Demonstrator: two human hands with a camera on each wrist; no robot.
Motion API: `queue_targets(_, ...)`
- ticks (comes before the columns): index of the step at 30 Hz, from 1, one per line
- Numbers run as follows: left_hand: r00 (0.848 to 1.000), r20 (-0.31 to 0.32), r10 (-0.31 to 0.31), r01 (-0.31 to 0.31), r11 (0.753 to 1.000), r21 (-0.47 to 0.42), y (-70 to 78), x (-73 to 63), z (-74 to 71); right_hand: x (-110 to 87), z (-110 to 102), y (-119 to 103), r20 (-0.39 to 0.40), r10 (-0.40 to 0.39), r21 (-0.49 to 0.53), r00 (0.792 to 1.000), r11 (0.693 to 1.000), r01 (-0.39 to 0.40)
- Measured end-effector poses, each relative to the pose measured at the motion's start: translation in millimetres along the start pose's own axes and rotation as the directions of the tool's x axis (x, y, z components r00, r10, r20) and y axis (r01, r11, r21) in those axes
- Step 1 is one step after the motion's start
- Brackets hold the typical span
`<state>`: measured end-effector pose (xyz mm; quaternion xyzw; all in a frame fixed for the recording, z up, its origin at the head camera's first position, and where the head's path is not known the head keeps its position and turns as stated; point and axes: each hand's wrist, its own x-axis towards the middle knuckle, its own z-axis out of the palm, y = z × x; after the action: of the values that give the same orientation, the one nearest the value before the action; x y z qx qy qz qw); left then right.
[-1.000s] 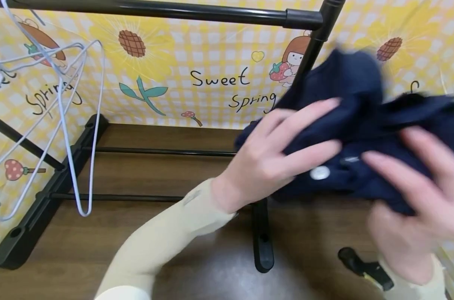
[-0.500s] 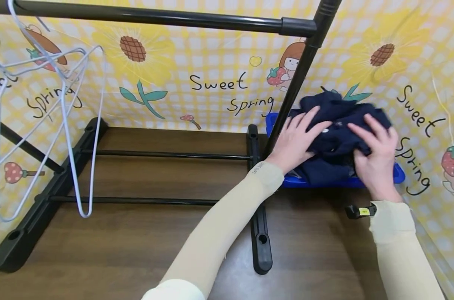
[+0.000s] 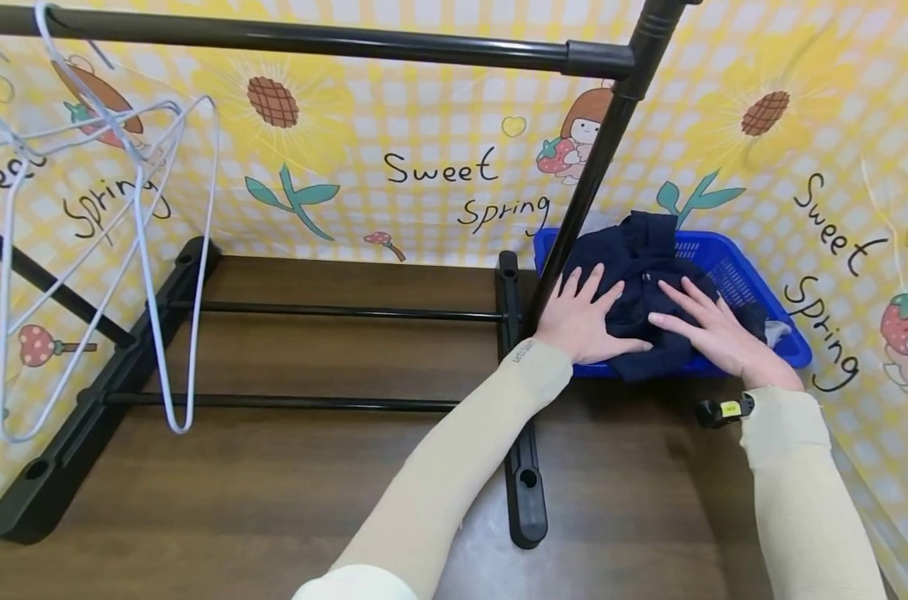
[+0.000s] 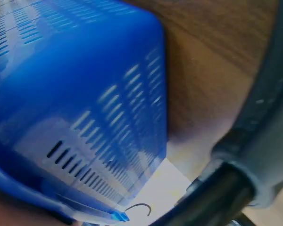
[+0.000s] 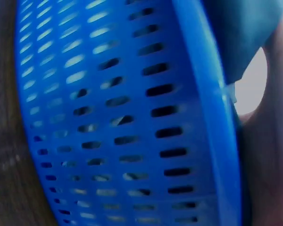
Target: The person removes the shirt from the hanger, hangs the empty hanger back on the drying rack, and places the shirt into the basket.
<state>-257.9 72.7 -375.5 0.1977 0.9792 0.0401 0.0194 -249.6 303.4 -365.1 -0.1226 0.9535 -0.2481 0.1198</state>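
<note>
A dark navy buttoned garment (image 3: pixel 649 242) lies bunched in a blue slotted plastic basket (image 3: pixel 739 267) at the right of the head view. Part of the cloth hangs over the basket's front rim. On its left side rests my left hand (image 3: pixel 581 317), fingers spread and straight. My right hand (image 3: pixel 724 333) touches it from the right with extended fingers. A bit of pale cloth (image 3: pixel 776 332) shows at the basket's right end. The left wrist view shows the basket's slotted wall (image 4: pixel 108 108); the right wrist view shows another stretch of wall (image 5: pixel 108 117) and its rim.
A black metal rack has its top bar (image 3: pixel 311 37) across the head view and an upright (image 3: pixel 596 175) in front of the basket's left end. White wire hangers (image 3: pixel 146 267) hang at the left. A rack foot (image 3: pixel 526 492) stands on the wooden floor (image 3: pixel 311 467).
Both hands have brought the navy garment down into the basket. They have since flattened out on it, and the cloth has settled lower, uncovering the basket's right part.
</note>
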Motion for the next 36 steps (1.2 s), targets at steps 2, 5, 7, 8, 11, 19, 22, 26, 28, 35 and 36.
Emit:
queue_targets(2, 0.999, 0.024, -0.027, 0.027, 0.999, 0.031, 0.2, 1.6, -1.8, 3.6, 1.9, -3.5, 0.016, 0.039, -0.020, 0.999, 0.999, -0.039)
queue_targets(5, 0.996, 0.063, -0.065, 0.061, 0.996, 0.068, -1.3, 2.7, -4.8, 8.7, 5.6, -7.1, -0.005, 0.078, -0.103, 0.997, 0.992, -0.078)
queue_targets(7, 0.994, 0.073, -0.079, 0.073, 0.994, 0.078, -2.7, 2.9, -6.3, 11.2, 7.5, -8.8, -0.033, 0.082, -0.141, 0.996, 0.986, -0.086)
queue_targets(8, 0.994, 0.072, -0.081, 0.076, 0.994, 0.072, -3.4, 3.0, -6.5, 12.0, 7.9, -9.0, -0.044, 0.078, -0.151, 0.996, 0.985, -0.084)
queue_targets(11, 0.997, 0.038, -0.073, 0.071, 0.997, 0.036, -5.3, 2.3, -4.7, 12.6, 8.5, -8.6, -0.071, 0.067, -0.155, 0.995, 0.985, -0.077)
queue_targets(19, 0.991, -0.133, -0.034, 0.027, 0.998, -0.054, -8.2, -18.0, -0.1, 12.3, 10.6, -10.4, -0.131, 0.053, -0.122, 0.990, 0.990, -0.070)
queue_targets(22, 0.990, -0.141, -0.004, -0.006, 0.997, -0.073, -9.7, -34.8, -5.3, 11.6, 10.4, -11.7, -0.148, 0.047, -0.106, 0.988, 0.992, -0.063)
queue_targets(26, 0.984, -0.163, 0.069, -0.099, 0.977, -0.187, -13.9, -62.7, -16.1, 8.3, 10.5, -12.2, -0.180, 0.043, -0.086, 0.983, 0.995, -0.059)
queue_targets(28, 0.976, -0.192, 0.105, -0.161, 0.940, -0.301, -16.0, -77.6, -19.5, 5.2, 10.1, -11.1, -0.199, 0.047, -0.078, 0.979, 0.995, -0.064)
queue_targets(35, 0.902, -0.415, 0.119, -0.333, 0.805, -0.492, -32.6, -128.8, -31.8, 0.1, 5.9, -8.8, -0.256, 0.024, -0.067, 0.966, 0.997, -0.043)
queue_targets(36, 0.882, -0.460, 0.106, -0.350, 0.801, -0.486, -37.3, -134.2, -34.7, 0.2, 5.2, -8.9, -0.270, 0.018, -0.059, 0.963, 0.998, -0.035)
